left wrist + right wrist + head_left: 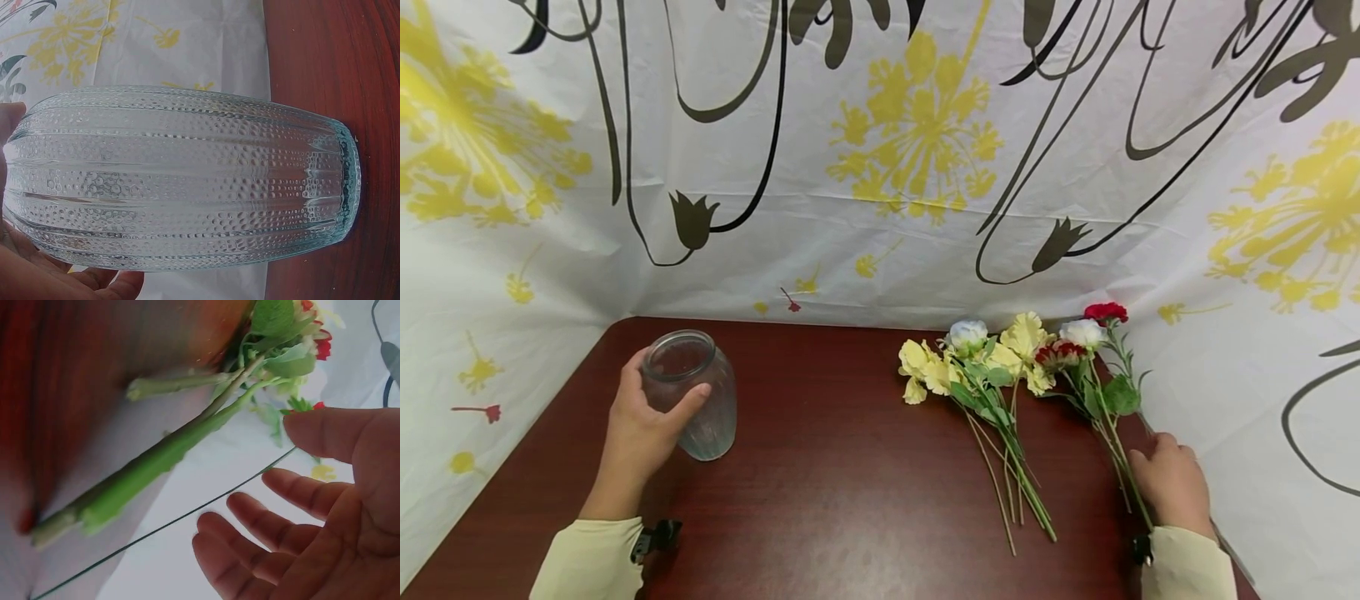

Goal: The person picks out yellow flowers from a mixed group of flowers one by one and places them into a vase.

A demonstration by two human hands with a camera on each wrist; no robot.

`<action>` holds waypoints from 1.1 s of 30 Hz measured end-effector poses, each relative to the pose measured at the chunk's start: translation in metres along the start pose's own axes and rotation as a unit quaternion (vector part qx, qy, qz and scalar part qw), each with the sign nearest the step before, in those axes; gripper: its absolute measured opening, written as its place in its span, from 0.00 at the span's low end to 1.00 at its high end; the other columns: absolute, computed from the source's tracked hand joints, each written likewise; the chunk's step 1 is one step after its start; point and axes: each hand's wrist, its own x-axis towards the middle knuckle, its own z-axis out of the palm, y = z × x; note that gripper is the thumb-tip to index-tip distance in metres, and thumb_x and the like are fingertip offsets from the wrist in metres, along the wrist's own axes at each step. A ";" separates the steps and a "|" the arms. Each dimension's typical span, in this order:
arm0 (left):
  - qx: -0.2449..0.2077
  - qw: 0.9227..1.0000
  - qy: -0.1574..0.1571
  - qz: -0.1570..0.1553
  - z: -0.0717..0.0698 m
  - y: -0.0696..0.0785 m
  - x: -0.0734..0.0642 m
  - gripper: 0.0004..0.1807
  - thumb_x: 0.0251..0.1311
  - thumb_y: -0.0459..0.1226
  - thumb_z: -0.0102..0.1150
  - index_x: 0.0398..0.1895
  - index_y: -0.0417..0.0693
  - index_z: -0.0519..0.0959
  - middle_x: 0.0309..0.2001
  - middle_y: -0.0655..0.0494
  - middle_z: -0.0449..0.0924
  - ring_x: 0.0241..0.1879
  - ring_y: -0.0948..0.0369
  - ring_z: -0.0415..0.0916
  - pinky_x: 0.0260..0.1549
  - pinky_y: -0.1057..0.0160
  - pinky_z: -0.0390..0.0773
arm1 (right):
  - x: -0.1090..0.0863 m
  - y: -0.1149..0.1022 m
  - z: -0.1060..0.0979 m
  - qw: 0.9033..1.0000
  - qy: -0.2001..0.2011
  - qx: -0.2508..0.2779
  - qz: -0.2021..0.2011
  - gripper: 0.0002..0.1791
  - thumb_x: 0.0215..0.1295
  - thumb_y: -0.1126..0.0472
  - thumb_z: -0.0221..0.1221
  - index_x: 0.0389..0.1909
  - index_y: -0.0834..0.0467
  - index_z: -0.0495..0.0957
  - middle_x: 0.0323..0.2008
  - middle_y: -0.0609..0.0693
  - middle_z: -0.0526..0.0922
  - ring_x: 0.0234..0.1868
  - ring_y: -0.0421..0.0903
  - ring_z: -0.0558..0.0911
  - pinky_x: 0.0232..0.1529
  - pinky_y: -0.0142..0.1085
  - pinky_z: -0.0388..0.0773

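Note:
On the left of the head view, my left hand (pixel 638 429) grips a clear glass vase (pixel 713 417) around its upper body, thumb in front. The left wrist view shows the vase's ribbed, dimpled glass (pixel 187 175), with its base at the tabletop. At the right edge, my right hand (pixel 1172 483) is beside a group of artificial flowers with red blooms (pixel 1106 312) and a white bloom (pixel 1082 333). Its fingers (pixel 262 534) are loosely bent and spread from the thumb. A thin green stem (pixel 156 530) runs up to the gap between index fingertip and thumb.
Several yellow flowers (pixel 1026 335) and a pale blue-white bloom (pixel 967 335) lie left of the red group, stems toward the front. The dark red-brown table (pixel 820 467) meets a patterned white cloth (pixel 820 233) at its back and sides.

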 end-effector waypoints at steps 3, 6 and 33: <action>0.000 1.000 0.002 0.000 0.001 0.000 0.000 0.50 0.54 0.45 0.72 0.76 0.49 0.54 0.66 0.40 0.65 0.63 0.44 0.63 0.56 0.34 0.62 | -0.003 -0.009 0.001 1.000 0.018 0.006 -0.005 0.29 0.72 0.58 0.48 0.58 0.82 0.61 0.51 0.86 0.62 0.49 0.82 0.65 0.47 0.68 0.64; 0.000 1.000 0.003 0.000 0.001 0.000 0.000 0.50 0.54 0.45 0.73 0.76 0.49 0.54 0.66 0.40 0.66 0.63 0.44 0.63 0.57 0.35 0.62 | -0.007 -0.022 0.003 0.999 0.035 0.018 -0.021 0.29 0.73 0.57 0.48 0.60 0.80 0.62 0.54 0.85 0.60 0.51 0.83 0.62 0.48 0.70 0.62; 0.011 1.000 -0.013 -0.010 -0.002 0.000 0.001 0.52 0.55 0.47 0.71 0.78 0.50 0.51 0.67 0.38 0.64 0.64 0.41 0.62 0.55 0.30 0.61 | -0.018 -0.101 0.050 0.973 -0.151 0.030 -0.170 0.09 0.64 0.65 0.63 0.44 0.62 0.79 0.34 0.52 0.81 0.32 0.47 0.78 0.33 0.48 0.75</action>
